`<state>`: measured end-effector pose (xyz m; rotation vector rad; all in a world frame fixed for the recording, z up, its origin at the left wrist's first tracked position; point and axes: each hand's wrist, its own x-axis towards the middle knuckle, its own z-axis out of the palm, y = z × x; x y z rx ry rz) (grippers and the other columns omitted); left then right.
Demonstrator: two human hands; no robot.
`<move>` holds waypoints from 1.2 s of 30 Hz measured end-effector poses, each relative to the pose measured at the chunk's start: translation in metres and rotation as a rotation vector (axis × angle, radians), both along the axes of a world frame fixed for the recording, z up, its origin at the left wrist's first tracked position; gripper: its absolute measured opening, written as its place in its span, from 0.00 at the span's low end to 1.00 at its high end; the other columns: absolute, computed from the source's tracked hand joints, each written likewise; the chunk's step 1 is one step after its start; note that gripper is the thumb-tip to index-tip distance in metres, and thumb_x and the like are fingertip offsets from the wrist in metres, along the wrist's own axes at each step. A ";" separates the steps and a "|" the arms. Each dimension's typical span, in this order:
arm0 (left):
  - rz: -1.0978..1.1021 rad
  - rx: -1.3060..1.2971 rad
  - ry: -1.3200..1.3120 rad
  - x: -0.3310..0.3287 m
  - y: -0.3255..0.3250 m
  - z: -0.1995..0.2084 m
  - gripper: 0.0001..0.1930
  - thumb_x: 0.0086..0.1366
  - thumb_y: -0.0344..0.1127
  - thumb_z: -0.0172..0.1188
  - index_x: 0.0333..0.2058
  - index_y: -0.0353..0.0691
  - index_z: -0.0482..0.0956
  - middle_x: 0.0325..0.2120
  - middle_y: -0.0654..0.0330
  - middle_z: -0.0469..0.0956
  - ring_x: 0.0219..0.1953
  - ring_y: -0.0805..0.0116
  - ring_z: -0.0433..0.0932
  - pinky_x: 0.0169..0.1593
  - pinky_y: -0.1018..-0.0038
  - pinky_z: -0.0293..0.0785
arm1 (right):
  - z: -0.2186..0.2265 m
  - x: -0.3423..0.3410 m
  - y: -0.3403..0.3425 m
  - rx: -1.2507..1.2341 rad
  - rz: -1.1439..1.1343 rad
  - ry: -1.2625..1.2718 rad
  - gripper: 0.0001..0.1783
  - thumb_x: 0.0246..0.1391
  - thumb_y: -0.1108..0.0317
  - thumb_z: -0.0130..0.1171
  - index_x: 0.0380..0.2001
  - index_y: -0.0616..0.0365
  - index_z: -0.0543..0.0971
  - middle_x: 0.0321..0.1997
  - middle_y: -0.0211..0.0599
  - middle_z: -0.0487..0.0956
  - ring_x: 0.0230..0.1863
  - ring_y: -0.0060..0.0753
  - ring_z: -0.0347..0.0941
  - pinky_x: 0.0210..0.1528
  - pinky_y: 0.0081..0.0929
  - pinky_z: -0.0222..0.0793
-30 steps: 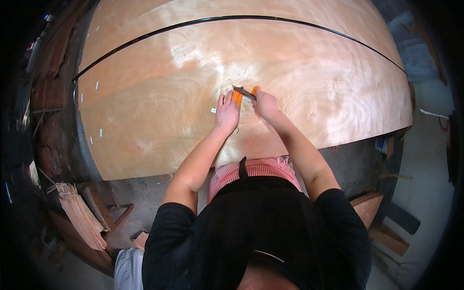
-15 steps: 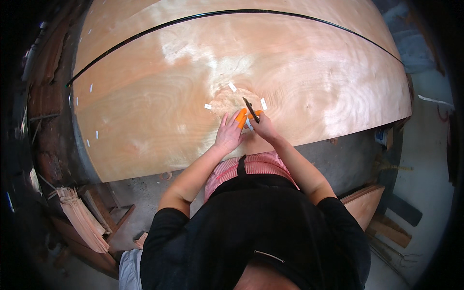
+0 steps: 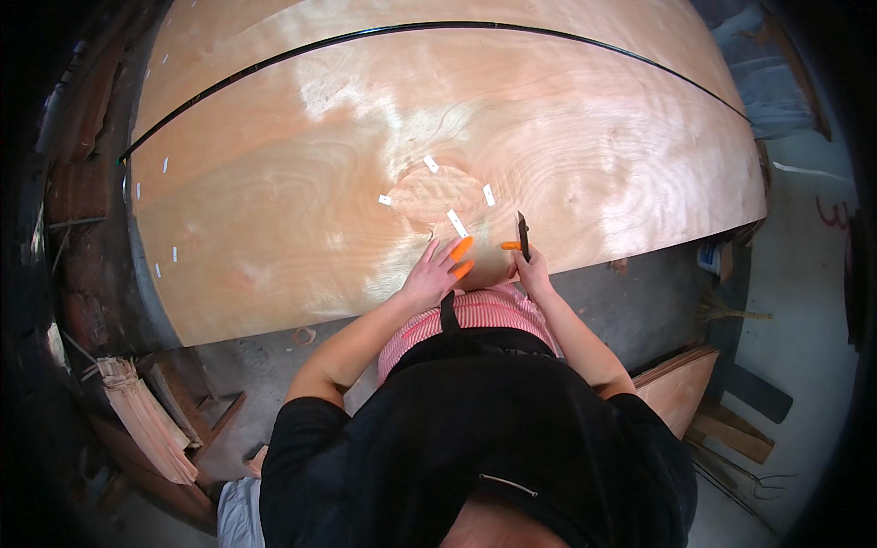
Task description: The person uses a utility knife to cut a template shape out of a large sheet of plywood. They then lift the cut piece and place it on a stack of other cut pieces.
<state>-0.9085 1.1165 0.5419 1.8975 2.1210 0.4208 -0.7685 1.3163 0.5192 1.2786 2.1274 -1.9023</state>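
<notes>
My left hand lies on the wood veneer sheet with its fingers spread and orange covers on two of them. Its fingertips are just below a short white tape strip. That strip sits at the near edge of an oval patch in the sheet, with more white strips at its left, far and right sides. To the right, near the sheet's front edge, my right hand is closed round a dark utility knife, its tip pointing away from me. One finger of this hand also wears an orange cover.
A long thin black strip arcs across the far part of the sheet. Small white tape pieces dot its left side. Bundled veneer strips stand at the lower left. Stacked wood sheets and a wood board are at the lower right.
My right hand has moved right and toward me with the knife, away from the patch. My left hand has drawn back a little, and the near tape strip now shows fully.
</notes>
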 end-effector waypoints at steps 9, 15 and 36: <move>1.138 -0.120 0.232 -0.087 -0.141 -0.007 0.36 0.53 0.53 0.49 0.56 0.39 0.52 0.58 0.54 0.47 0.60 0.59 0.45 0.60 0.55 0.36 | 0.031 -0.014 0.008 0.868 0.347 -0.467 0.17 0.49 0.57 0.45 0.27 0.61 0.72 0.22 0.52 0.74 0.27 0.53 0.71 0.30 0.45 0.65; 1.080 -0.227 0.123 -0.071 -0.182 0.002 0.39 0.52 0.58 0.46 0.56 0.35 0.51 0.58 0.54 0.47 0.61 0.62 0.41 0.60 0.53 0.34 | 0.036 -0.007 0.010 1.012 0.442 -0.515 0.15 0.49 0.56 0.47 0.29 0.58 0.72 0.24 0.51 0.74 0.28 0.53 0.71 0.32 0.44 0.65; 1.363 -0.098 -0.279 0.115 -0.272 0.007 0.30 0.54 0.51 0.49 0.50 0.35 0.61 0.52 0.46 0.57 0.50 0.52 0.62 0.54 0.63 0.56 | -0.024 -0.025 -0.105 0.430 0.854 0.027 0.10 0.47 0.70 0.48 0.34 0.61 0.71 0.20 0.41 0.74 0.21 0.32 0.71 0.25 0.27 0.65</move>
